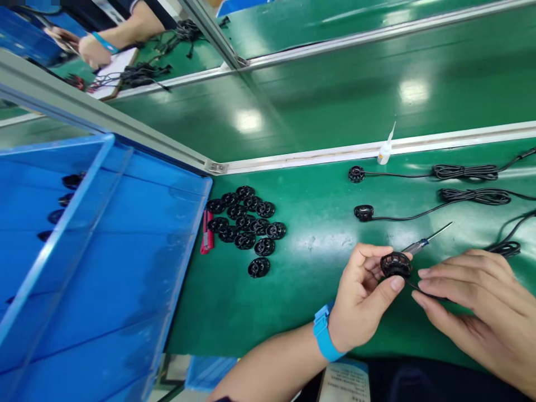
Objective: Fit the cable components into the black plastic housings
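Observation:
My left hand [364,296] pinches a small black round slotted part [396,264] between thumb and fingers, just above the green bench. My right hand [473,301] lies beside it, fingers pressed together on a thin black wire [422,291] that runs from the part. A thin screwdriver [425,241] rests on the bench just behind the part. A heap of several black round parts [247,226] sits to the left. Two finished round parts [357,175] [364,213] with coiled black cables [464,171] lie further back.
A blue plastic crate [125,268] fills the left. A red-handled tool [206,233] lies by its edge. A small white glue bottle [385,151] stands on the metal rail [439,142]. Another person's hand [94,50] works at the far bench, top left.

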Demonstrator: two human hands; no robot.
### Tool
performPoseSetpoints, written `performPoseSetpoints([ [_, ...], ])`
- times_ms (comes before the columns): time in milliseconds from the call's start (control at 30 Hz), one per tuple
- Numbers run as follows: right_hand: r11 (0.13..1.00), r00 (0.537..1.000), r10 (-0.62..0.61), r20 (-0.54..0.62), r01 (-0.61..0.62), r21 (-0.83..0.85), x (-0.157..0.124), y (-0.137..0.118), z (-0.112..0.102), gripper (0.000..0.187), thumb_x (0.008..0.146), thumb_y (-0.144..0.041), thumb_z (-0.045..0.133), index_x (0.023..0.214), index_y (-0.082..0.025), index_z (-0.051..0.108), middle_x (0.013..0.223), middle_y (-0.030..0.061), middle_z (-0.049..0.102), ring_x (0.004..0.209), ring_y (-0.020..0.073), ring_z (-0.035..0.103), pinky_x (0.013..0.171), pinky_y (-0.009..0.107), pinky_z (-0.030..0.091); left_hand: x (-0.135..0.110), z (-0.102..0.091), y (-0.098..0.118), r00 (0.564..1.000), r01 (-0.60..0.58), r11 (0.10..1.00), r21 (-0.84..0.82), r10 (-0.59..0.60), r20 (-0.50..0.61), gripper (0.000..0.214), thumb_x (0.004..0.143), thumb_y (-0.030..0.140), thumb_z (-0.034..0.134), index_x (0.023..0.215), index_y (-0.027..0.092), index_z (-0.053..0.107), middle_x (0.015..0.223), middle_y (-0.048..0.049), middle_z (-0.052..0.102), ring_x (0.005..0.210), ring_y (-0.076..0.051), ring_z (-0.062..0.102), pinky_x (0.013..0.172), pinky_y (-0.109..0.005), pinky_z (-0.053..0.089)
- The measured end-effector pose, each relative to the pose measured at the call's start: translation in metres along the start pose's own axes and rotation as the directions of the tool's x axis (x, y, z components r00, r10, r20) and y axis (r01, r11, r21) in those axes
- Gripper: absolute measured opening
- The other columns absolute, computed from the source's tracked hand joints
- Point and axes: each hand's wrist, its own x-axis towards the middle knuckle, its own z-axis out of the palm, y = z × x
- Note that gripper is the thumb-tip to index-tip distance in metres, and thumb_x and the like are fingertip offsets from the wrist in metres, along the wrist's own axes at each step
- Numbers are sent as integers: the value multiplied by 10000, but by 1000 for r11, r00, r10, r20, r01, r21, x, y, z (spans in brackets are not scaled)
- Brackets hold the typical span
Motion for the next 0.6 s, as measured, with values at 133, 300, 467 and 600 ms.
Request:
performPoseSetpoints([
  [133, 999, 1000, 26, 5, -26, 25, -3, 2, 0, 226, 912, -116, 794, 1083, -253, 737, 995, -26, 822, 884, 175, 775, 868, 382, 551, -2, 1, -2, 1000, 8, 1000, 4, -8, -5, 352, 977, 337, 806, 1211, 217, 573, 1326, -145, 789, 1219, -244, 759, 1050, -388, 563],
  [300, 997, 999, 34, 34, -36, 65, -6, 3, 3, 238, 917, -115, 784, 1098, -258, 726, 1028, -26, 824, 899, 175, 789, 900, 388, 573, -1, 2, -1, 1000, 11, 999, -38, -10, 11, 367, 962, 332, 822, 1214, 214, 582, 1284, -131, 802, 1215, -238, 765, 1053, -371, 568],
  [467, 994, 998, 44, 54, -49, 96, -6, 4, 2, 210, 928, -119, 773, 1087, -243, 715, 1037, -24, 818, 899, 155, 790, 931, 364, 579, 1, 2, 1, 999, 43, 994, -98, -41, 31, 382, 938, 331, 853, 1199, 214, 601, 1220, -107, 820, 1157, -215, 783, 1007, -333, 574],
  [600, 985, 995, 87, 51, -94, 144, -2, 3, 0, 212, 935, -135, 753, 1095, -271, 718, 992, -25, 813, 848, 175, 790, 819, 366, 616, 2, 1, 3, 994, 105, 987, -123, -99, 49, 421, 917, 372, 871, 1194, 205, 602, 1190, -122, 826, 1125, -246, 797, 977, -354, 584],
])
